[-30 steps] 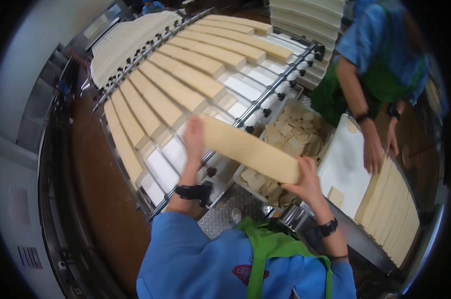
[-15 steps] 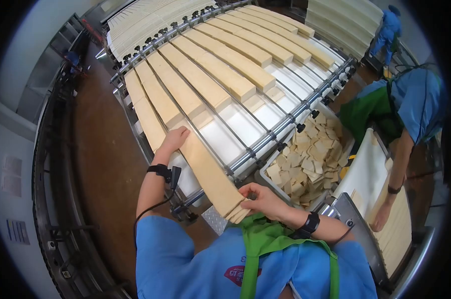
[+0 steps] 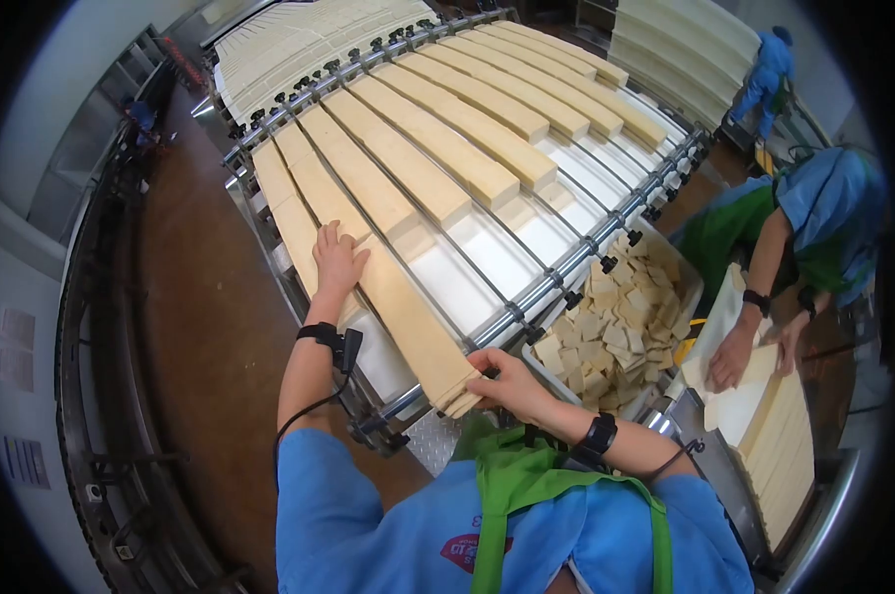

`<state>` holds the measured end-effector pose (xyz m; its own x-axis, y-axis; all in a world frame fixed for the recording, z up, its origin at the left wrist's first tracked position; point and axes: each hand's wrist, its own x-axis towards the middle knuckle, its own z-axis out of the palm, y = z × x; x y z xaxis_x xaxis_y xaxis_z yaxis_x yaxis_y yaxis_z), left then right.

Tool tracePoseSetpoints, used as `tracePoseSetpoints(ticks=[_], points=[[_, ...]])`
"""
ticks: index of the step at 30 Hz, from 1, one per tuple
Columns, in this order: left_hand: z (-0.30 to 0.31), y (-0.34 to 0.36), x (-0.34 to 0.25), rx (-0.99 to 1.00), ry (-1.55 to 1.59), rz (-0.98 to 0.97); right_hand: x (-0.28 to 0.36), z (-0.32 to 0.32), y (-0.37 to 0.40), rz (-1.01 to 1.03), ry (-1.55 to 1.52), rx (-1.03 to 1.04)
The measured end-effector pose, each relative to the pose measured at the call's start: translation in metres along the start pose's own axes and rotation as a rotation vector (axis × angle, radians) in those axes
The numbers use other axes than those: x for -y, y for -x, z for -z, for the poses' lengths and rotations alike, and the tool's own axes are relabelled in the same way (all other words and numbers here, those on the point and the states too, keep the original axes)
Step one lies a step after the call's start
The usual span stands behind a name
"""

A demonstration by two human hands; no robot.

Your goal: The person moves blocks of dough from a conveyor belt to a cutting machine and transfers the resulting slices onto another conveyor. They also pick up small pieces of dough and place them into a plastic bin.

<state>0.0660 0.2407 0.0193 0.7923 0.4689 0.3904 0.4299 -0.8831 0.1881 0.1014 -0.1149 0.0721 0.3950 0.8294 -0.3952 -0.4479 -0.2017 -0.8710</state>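
My left hand [image 3: 338, 262] lies flat on the far end of a long strip stack [image 3: 408, 317], fingers spread wide and pressing down rather than gripping. My right hand [image 3: 507, 381] has its fingers closed round the near end of the same strip stack, where the thin tan layers fan apart a little at the cut edge. The stack lies on the near left lane of the conveyor [image 3: 477, 262]. It runs from about 11 o'clock at my left hand to 5 o'clock at my right, and its near end juts past the metal rail [image 3: 551, 282]. More long tan slabs [image 3: 437, 158] fill the lanes toward 12 and 1 o'clock, parted by thin rods. At 2 o'clock from my right hand, just past the rail, a bin [image 3: 698, 289] holds a heap of small square offcuts [image 3: 611, 332]. Further out at 3 o'clock a co-worker [image 3: 813, 213] in blue with a green apron bends over, one hand [image 3: 729, 361] on a pale sheet beside stacked strips [image 3: 789, 445].
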Motion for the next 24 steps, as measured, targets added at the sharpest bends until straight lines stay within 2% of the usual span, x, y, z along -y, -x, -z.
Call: tracePoseSetpoints(ticks=[3,8,9,13,14,15,18,19,24], points=[[-0.002,0.002,-0.013,-0.127,-0.062,0.204,-0.020,0.004,-0.024,0.107,0.084,-0.075],[0.024,0.053,-0.066,-0.204,0.300,0.201,-0.033,0.006,-0.036,0.221,0.197,-0.138],[0.028,0.071,-0.079,-0.206,0.388,0.198,-0.024,0.003,-0.030,0.154,0.167,-0.136],[0.043,0.148,-0.127,-0.107,0.601,0.239,-0.025,0.007,-0.032,0.289,0.391,-0.115],[0.053,0.162,-0.141,-0.045,0.729,0.309,-0.025,0.007,-0.031,0.293,0.399,-0.106],[0.060,0.172,-0.154,0.016,0.857,0.378,-0.024,0.007,-0.032,0.299,0.410,-0.096],[0.059,0.189,-0.178,0.078,0.944,0.385,-0.021,-0.001,-0.029,0.410,0.496,-0.153],[0.036,0.195,-0.174,0.027,0.839,0.342,-0.021,-0.001,-0.029,0.426,0.521,-0.147],[0.042,0.176,-0.173,0.032,0.648,0.370,-0.023,0.009,-0.034,0.424,0.520,-0.079]])
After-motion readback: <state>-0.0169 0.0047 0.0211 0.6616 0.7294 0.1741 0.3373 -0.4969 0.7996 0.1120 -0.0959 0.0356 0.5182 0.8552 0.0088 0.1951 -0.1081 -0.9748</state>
